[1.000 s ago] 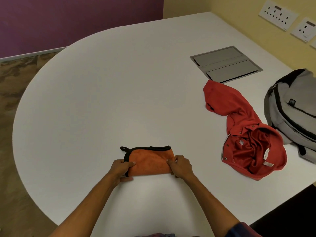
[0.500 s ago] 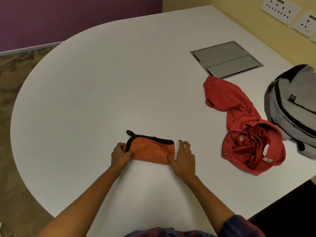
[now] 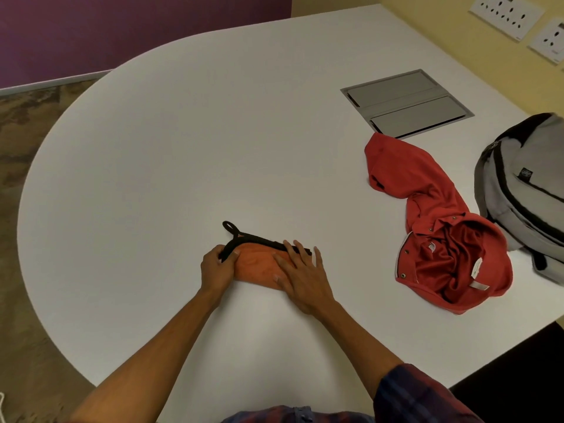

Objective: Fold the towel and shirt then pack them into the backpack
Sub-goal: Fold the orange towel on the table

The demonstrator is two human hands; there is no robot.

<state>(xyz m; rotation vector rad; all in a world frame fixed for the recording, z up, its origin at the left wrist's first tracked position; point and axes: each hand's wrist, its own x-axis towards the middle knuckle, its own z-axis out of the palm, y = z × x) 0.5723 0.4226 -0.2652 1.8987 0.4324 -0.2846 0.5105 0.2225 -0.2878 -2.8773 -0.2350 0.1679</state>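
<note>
On the white table [image 3: 183,148], the grey backpack [image 3: 525,184] sits at the far right edge with the red shirt [image 3: 439,227] crumpled and unfolded just beside it, touching its base. Well apart, near the person, the orange towel [image 3: 259,265] lies folded small, its black hanging loop [image 3: 231,228] sticking out at the far left corner. The right hand [image 3: 300,279] presses flat on it with fingers spread, gripping nothing, while the left hand [image 3: 217,270] curls its fingers around the left end; being soft, light and limp, it probably wants lifting from both ends, or the fold may spring open.

The right hand [image 3: 300,277] covers the right part of the folded orange towel [image 3: 259,264]. The grey backpack [image 3: 525,184] is cut off by the right edge.
</note>
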